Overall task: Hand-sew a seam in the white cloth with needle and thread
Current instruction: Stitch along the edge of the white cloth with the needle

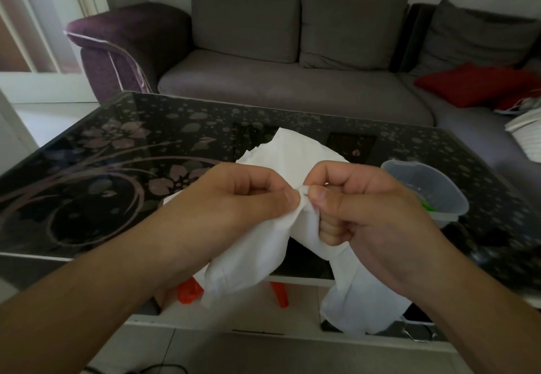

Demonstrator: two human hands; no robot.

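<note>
Left hand (pixel 234 198): pinches cloth (pixel 251 253) fold.
Right hand (pixel 360 212): pinches same fold — fingers curled.
Cloth: drapes over table (pixel 87 168) near edge.

Crumpled white cloth (pixel 257 244), pinched above table edge

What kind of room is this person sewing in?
Most likely a home living room: a grey sofa with cushions, and a low glass table with flower print in front of it.

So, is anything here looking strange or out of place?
Nothing is spilled or broken. Both the left hand and right hand pinch the white cloth; no needle or thread is visible.
</note>
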